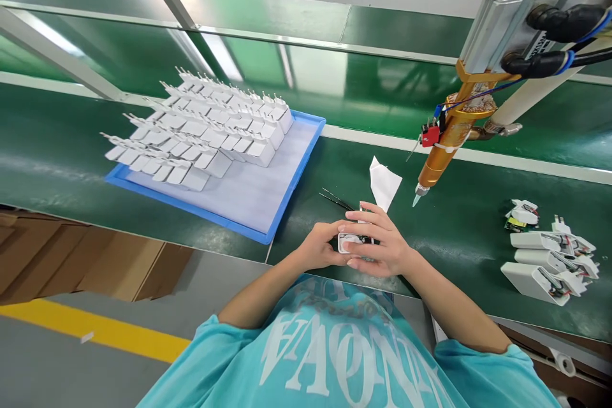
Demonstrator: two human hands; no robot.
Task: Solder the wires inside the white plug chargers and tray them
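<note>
Right hand (386,246) near tweezers (345,205), white paper (384,185)

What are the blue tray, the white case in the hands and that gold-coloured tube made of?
Blue tray: probably plastic, fairly matte, evenly coloured. White case: likely smooth hard plastic, judging by its clean rounded rim. Gold-coloured tube: seemingly metal, given its sheen; exact metal unclear.

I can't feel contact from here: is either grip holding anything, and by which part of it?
A white casing, apparently by its outer sides, between the left grip and right grip; exact contact points are hidden.
</note>
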